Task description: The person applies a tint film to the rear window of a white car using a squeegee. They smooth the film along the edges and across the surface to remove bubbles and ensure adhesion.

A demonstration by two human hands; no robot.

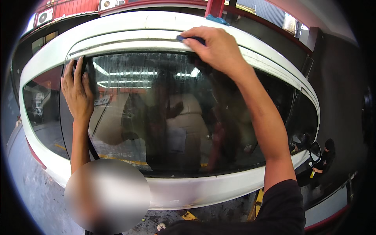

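Right hand (215, 49) clamped on dark blue block (180, 38), at white car (117, 24) roof channel (129, 40), above window (184, 125) top edge. Left hand (77, 94), fingers slightly apart, at rear pillar (67, 129). Probably mid-wipe; next stroke needs even pressure.

Open air is running between the left hand (77, 92) and right hand (216, 49), before the window (178, 88); the door mirror (315, 152) is jutting out, blocking far right.

The small dark-blue block (199, 40) sits against the roof edge (156, 45) of the white car (156, 21), above the side window (188, 121); that window is dark, its upper part streaked with pale marks.
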